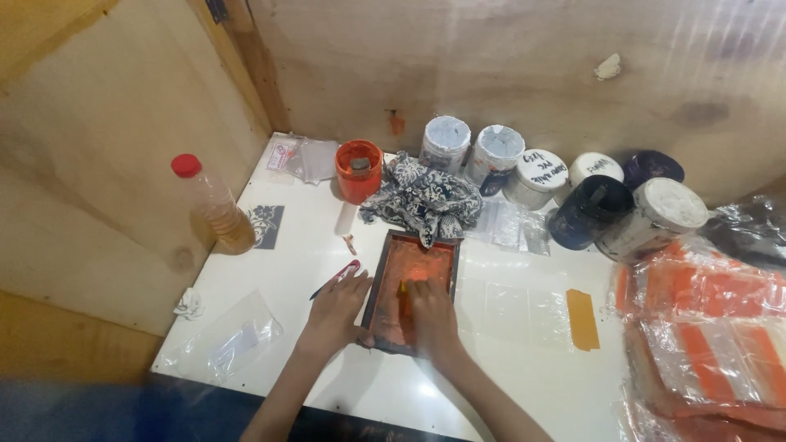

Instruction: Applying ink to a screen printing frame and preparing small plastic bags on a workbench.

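A small dark-framed printing screen (391, 244) smeared with orange ink lies flat on the white table (491, 385). My left hand (337, 309) rests flat beside the frame's left edge, its fingers pressing against the frame. My right hand (431, 315) lies on the orange mesh, closed around a small yellow-orange tool (402, 288) that touches the ink. A red-handled pen-like tool (337, 277) lies just past my left fingertips.
A patterned cloth (426, 199) lies behind the frame, next to an open orange ink pot (359, 169). Several lidded jars (532, 176) line the wooden wall. A red-capped bottle (214, 206) stands left. Orange-and-clear bags (704, 327) pile at the right. An orange strip (582, 319) lies on clear sleeves.
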